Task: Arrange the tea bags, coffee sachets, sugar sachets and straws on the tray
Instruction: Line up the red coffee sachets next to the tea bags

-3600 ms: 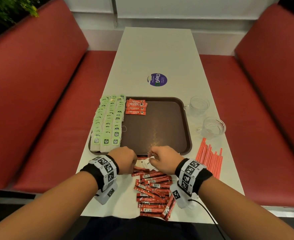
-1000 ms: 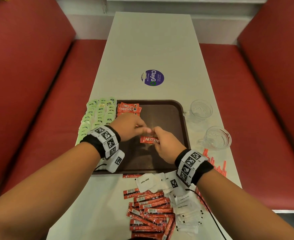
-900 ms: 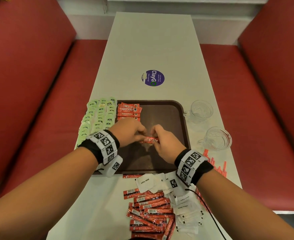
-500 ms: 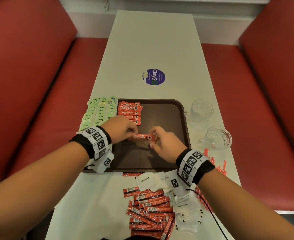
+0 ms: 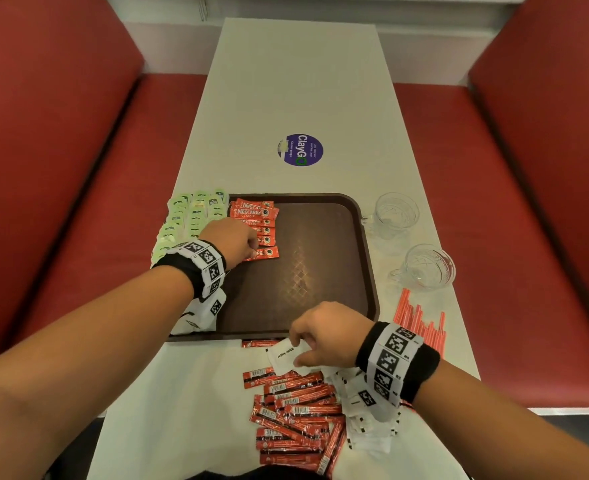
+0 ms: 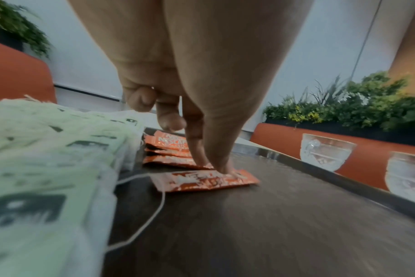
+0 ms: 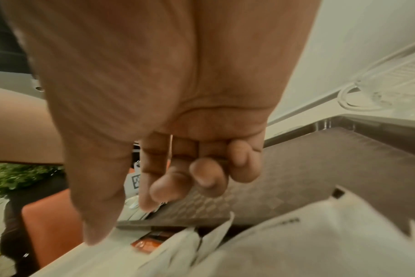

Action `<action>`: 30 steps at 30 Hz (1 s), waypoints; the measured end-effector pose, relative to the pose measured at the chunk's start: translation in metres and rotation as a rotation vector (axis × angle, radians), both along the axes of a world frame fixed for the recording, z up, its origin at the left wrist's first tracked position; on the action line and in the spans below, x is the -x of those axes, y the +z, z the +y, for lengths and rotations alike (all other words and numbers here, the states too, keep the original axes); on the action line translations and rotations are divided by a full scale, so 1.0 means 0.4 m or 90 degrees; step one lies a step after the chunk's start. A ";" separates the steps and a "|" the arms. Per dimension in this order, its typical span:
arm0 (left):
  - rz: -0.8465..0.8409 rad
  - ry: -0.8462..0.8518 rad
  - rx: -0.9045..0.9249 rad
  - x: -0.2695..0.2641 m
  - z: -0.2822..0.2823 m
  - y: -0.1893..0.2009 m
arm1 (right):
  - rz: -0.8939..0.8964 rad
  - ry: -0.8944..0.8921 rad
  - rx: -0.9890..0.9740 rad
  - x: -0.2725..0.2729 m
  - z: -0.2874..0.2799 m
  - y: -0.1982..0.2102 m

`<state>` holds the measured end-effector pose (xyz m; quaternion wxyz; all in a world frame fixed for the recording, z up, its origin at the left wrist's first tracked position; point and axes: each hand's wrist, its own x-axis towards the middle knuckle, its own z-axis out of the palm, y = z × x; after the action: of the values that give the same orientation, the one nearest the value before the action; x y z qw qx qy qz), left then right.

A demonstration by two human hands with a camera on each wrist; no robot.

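On the brown tray (image 5: 321,289), green tea bags (image 5: 189,220) fill the left side and a row of red coffee sachets (image 5: 255,216) lies beside them. My left hand (image 5: 253,249) pinches the nearest coffee sachet (image 5: 267,253) at the foot of that row. In the left wrist view its thumb and forefinger (image 6: 212,166) hold that sachet (image 6: 206,180) flat on the tray. My right hand (image 5: 298,349) hovers over the white sugar sachets (image 5: 366,427) just in front of the tray, fingers loosely curled (image 7: 122,221) and empty. Loose coffee sachets (image 5: 296,417) are piled near me.
Red straws (image 5: 421,323) lie on the table right of the tray. Two glass cups (image 5: 395,213) (image 5: 424,266) stand beyond them. A purple sticker (image 5: 300,150) marks the far tabletop. Red benches run along both sides of the table.
Both hands held one coffee sachet over the tray's middle. The right hand let go and drew back to the sugar pile, while the left carried the sachet left to the row.
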<state>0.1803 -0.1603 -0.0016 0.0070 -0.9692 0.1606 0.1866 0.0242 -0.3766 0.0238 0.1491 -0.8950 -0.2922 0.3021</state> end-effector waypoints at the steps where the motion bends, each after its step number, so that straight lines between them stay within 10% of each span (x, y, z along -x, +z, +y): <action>1: 0.012 -0.009 0.010 0.005 -0.007 0.000 | -0.002 0.014 0.013 0.009 0.002 0.001; 12: 0.060 0.020 -0.033 -0.002 -0.030 0.034 | 0.005 0.095 0.082 0.094 0.016 -0.008; 17: -0.080 0.006 0.121 0.121 -0.014 0.046 | -0.037 0.102 0.102 0.113 0.020 -0.011; 30: 0.089 -0.178 0.109 0.465 0.038 0.006 | -0.133 0.084 0.131 0.147 0.024 -0.022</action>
<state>-0.0056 -0.1452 0.0010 -0.0605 -0.9192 0.3093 0.2363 -0.0344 -0.3670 0.0148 0.0051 -0.9110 -0.3316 0.2450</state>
